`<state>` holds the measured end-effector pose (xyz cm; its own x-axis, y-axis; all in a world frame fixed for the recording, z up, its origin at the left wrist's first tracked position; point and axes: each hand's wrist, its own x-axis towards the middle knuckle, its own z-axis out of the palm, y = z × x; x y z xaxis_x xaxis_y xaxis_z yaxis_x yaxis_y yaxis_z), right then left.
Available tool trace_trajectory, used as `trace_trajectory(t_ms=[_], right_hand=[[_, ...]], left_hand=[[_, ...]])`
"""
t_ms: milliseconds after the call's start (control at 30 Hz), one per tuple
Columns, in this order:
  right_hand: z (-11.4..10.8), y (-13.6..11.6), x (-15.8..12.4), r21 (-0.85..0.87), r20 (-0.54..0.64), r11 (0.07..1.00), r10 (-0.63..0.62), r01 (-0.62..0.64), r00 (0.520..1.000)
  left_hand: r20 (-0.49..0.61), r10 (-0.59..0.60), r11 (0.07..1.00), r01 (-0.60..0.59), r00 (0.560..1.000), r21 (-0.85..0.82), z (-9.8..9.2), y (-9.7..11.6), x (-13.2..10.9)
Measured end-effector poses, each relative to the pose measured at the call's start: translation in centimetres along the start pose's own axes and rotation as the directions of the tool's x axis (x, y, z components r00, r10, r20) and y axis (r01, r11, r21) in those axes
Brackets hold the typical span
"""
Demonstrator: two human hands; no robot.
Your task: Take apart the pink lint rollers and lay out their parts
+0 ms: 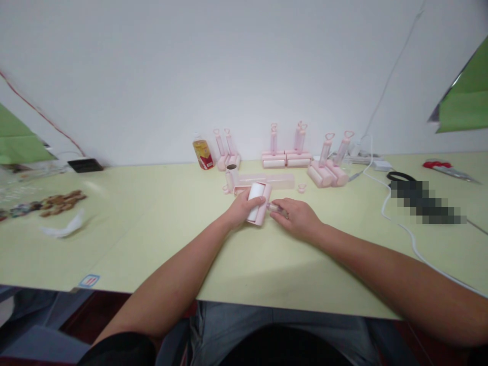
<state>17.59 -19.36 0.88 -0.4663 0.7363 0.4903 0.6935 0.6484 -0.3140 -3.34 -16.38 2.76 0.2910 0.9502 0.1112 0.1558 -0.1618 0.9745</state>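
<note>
"Pale wall (183, 71) behind, with a green curtain (465, 101) at the right edge. What's beneath it?"

"One long yellowish worktop (125, 229), stretching across the whole view. Pink rollers (321, 174) stand along its back, their handles upright, with a bottle (203, 155) left of them."

"And where's the one being handled?"

"Pink roller head (263, 213), in front of that row, around the middle of the worktop. The left hand (238, 208) has it, fingers wrapped round one side and thumb across its white roll (256, 194)."

"Which way does it point?"

"Its long axis runs away from the person, the far end leaning slightly right."

"What about the right hand (299, 216)?"

"Its fingers are closed on a small clear handle (277, 208), lying roughly crosswise to the roller head, its tip towards that long side. I can't tell whether they're joined."

"Anything else nearby?"

"Long translucent cover (280, 181) lying sideways just beyond, and a white cable (414, 244) trailing down the worktop's right side."
</note>
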Motion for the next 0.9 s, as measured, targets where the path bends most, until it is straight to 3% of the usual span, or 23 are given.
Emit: trace_trajectory(t_ms=[167, 333, 700, 833, 900], right_hand=[[0.2, -0.1, -0.1, 0.025, -0.057, 1.0, -0.014, 0.016, 0.998], [0.2, -0.2, -0.2, 0.082, -0.184, 0.997, -0.001, 0.017, 0.983], [0.3, 0.3, -0.5, 0.201, -0.211, 0.98, 0.045, -0.001, 0.977], [0.2, 0.6, -0.4, 0.224, -0.2, 0.975, 0.037, 0.009, 0.979], [0.1, 0.6, -0.2, 0.226, -0.193, 0.974, 0.036, 0.008, 0.98]], left_hand=[[-0.033, -0.011, 1.0, 0.01, 0.999, -0.029, 0.4, 0.1, -0.1], [0.018, 0.006, 1.0, -0.005, 1.0, -0.031, 1.0, 0.3, 0.1], [-0.045, 0.158, 0.955, -0.141, 0.986, 0.261, 1.3, 0.1, -0.3], [-0.058, 0.179, 0.955, -0.159, 0.982, 0.25, 1.4, 0.2, -0.6], [-0.051, 0.135, 0.976, -0.124, 0.99, 0.178, 1.6, 0.4, -0.8]])
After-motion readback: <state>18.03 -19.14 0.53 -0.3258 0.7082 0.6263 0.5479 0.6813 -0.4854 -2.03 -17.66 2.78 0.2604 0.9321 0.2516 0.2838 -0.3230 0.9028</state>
